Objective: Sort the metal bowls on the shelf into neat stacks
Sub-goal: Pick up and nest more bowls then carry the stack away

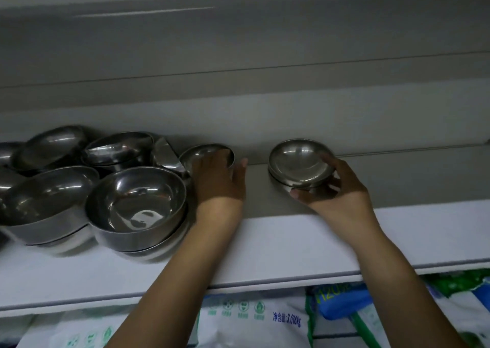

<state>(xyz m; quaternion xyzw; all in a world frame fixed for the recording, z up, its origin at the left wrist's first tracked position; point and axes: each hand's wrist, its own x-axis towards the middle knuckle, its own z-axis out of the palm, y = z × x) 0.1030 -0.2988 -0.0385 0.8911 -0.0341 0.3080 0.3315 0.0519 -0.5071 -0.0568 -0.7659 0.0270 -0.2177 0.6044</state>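
small metal bowls handled on the white shelf [291, 241], both hands raised.
a short stack of small bowls [299, 162] is grasped at its rim by the right hand [342, 188], thumb near, fingers far. the left hand [217, 180] is laid over a single small bowl [206, 152] just beside the heaped larger bowls [135, 199]; its grip cannot be told. printed bags [252, 318] are seen below.

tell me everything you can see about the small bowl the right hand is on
The small bowl is round, shallow and shiny, stainless steel by the look of it. It is empty, mouth up and tipped slightly toward the camera. It sits nested on a second bowl whose rim shows just beneath. Both are on the grey shelf, set apart to the right of the pile of bigger bowls. The right hand grips it, thumb at the near rim and fingers curled over the right edge.
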